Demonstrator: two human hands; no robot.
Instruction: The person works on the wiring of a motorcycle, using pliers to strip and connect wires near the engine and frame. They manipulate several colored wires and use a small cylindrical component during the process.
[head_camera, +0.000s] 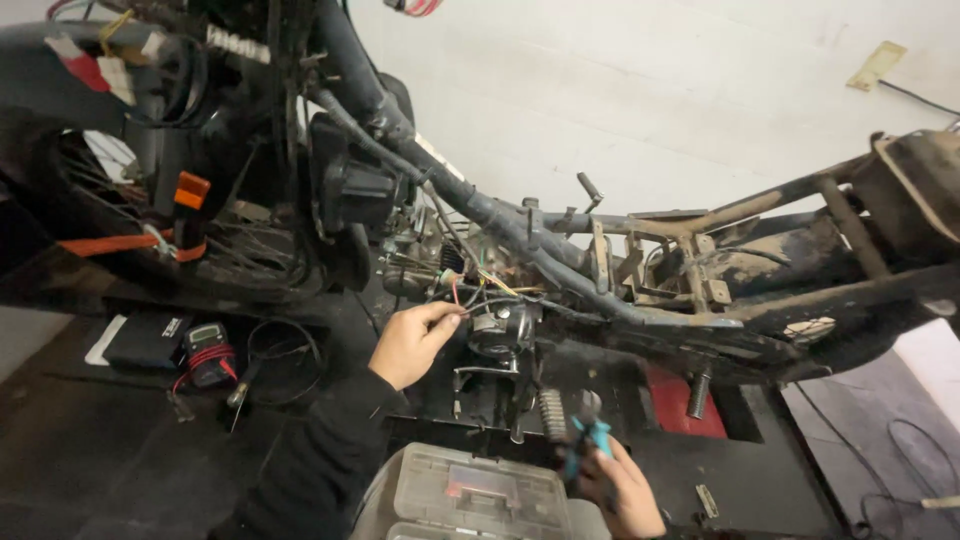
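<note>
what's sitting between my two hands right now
In the head view, between the left hand pinching wires and the right hand holding blue-handled pliers: a ribbed foot peg and kick lever.

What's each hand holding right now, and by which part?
The left hand pinches the loose end of a thin wire from the motorcycle's engine wiring. The right hand grips pliers by their teal handles, jaws pointing up.
</note>
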